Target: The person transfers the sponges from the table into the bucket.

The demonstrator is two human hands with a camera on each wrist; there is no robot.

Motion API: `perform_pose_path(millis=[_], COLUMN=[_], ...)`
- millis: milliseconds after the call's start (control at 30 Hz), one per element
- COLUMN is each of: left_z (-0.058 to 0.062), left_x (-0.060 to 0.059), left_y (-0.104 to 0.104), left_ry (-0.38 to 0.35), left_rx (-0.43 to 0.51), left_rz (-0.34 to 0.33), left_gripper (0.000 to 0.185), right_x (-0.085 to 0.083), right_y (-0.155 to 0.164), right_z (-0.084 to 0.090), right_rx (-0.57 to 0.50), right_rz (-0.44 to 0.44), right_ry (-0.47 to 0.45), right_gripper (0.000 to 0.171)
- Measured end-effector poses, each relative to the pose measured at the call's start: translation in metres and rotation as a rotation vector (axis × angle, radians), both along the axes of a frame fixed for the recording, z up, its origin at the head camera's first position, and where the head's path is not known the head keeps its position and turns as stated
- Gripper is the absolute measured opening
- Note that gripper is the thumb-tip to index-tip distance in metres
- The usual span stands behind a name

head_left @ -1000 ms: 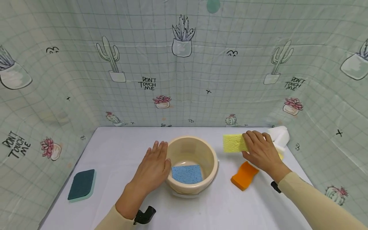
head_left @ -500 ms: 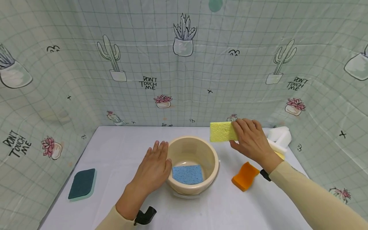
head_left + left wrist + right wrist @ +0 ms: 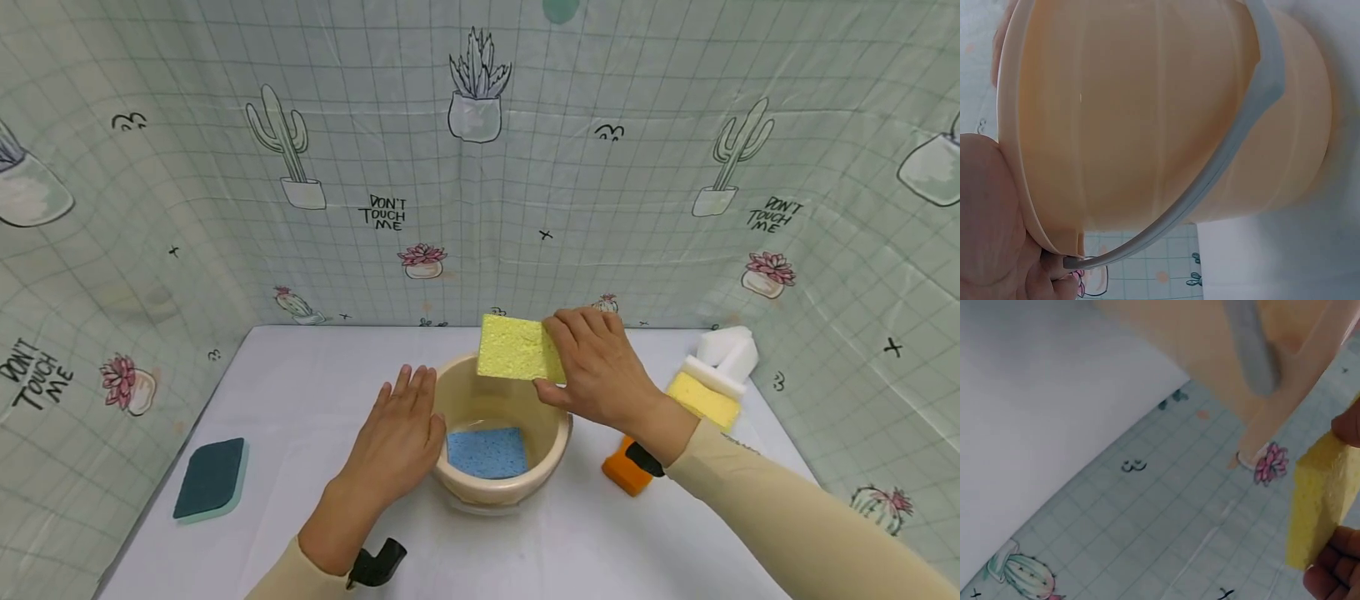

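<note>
Sitting at the centre of the head view, the round beige plastic bucket (image 3: 501, 433) holds one flat blue rectangular sponge (image 3: 487, 452) lying on its floor, toward the near wall; the bucket's pale grey handle (image 3: 1254, 125) hangs folded down against its outer side in the left wrist view. The left hand (image 3: 399, 442) rests flat against the bucket's left outer wall, fingers straight and together. Just above the bucket's far rim, the right hand (image 3: 596, 371) pinches a pale yellow rectangular sponge (image 3: 517, 348) by its right end, thumb under and fingers on top. That sponge is held clear of the rim, its long axis running left to right across the frame, free end pointing left, broad face tilted toward the camera. Lower left on the white table (image 3: 300, 392) lies a dark green scouring pad (image 3: 212, 479).
</note>
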State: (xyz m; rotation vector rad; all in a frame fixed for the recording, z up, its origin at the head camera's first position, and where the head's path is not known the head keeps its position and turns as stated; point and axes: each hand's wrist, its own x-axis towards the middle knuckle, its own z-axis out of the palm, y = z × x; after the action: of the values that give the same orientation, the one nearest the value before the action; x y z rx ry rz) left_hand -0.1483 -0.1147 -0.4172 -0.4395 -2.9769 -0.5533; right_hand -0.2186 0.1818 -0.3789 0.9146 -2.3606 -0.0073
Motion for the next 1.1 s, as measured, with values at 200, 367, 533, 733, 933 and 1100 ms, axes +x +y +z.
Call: perform_pose_path(millis=[200,367,533,733,933,1100], left_z=[-0.001,-0.001,-0.001,-0.001,-0.001,-0.001], left_x=[0.0,0.0,-0.001,-0.001,-0.001,-0.001], left_y=[0.0,0.0,0.0,0.001,0.001,0.001], left_ry=[0.015,0.015,-0.002,-0.008,-0.002,0.004], left_rx=[0.011,0.002,0.007,0.008,0.003,0.005], left_rz=[-0.009,-0.008,-0.001,-0.002,0.003,0.005], left_gripper=[0.059,0.059,0.059,0.059,0.059,0.059], right_x=[0.012,0.019,0.023,0.024,0.023,0.022], right_y=[-0.024,-0.038,-0.048,-0.054,-0.055,-0.057], right_z=[-0.003,-0.01,-0.014,-0.016,-0.018,-0.018], right_rx=[0.066,0.131,0.189,0.257,0.283,0.293], right_rz=[0.022,0.015,0.023,0.012,0.001,-0.001], right_ry=[-0.112,-0.163,-0.216,-0.295,-0.332,-0.348], right_gripper=[0.069,0.066,0.064,0.067,0.065,0.071])
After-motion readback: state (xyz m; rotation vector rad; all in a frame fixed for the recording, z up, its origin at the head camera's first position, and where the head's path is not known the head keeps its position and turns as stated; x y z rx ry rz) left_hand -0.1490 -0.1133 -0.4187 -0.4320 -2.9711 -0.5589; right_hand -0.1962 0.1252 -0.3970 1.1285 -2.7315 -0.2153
